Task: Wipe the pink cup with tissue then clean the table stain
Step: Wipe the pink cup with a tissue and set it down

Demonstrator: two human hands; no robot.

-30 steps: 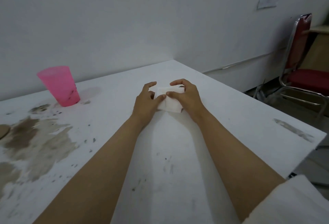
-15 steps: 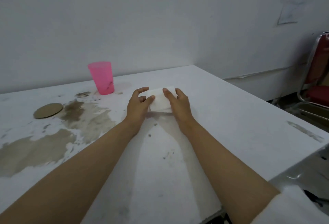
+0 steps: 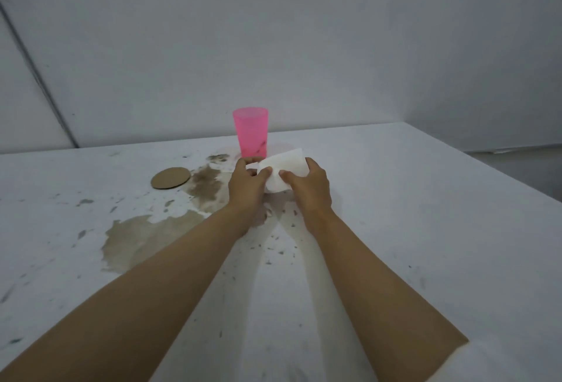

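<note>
Both hands hold a folded white tissue (image 3: 284, 173) between them, just above the surface (image 3: 425, 214). Left hand (image 3: 246, 188) pinches the tissue's left edge with thumb and fingers; right hand (image 3: 310, 188) grips its right side, fingers curled round the far edge, thumb on the near face. Hands close together, tissue between. Pink cup (image 3: 251, 135) stands upright just beyond the hands, near the wall (image 3: 273, 32), dark smears on its lower side. Brown stain (image 3: 146, 237) spreads over the surface left of the left forearm, with a second patch (image 3: 208, 185) nearer the cup and specks scattered around. Round cardboard disc (image 3: 171, 178) lies flat left of the upper patch. White sleeve (image 3: 501, 363) at bottom right.
</note>
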